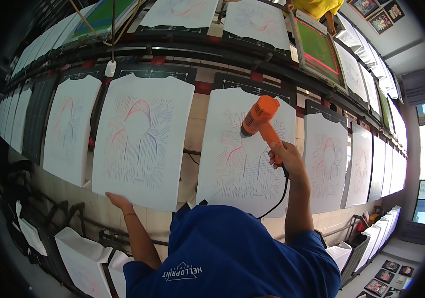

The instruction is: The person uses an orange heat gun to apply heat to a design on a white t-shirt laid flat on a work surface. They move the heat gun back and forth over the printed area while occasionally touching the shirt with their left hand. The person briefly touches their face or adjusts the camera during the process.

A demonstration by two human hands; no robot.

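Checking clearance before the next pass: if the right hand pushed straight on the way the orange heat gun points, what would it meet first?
Likely the white printed shirt right under the nozzle of the orange heat gun in the right hand. The gap between nozzle and cloth cannot be judged.

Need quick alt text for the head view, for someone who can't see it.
The right hand aims an orange heat gun at a printed white shirt on a long table. The left hand rests on the near edge of the neighbouring shirt.
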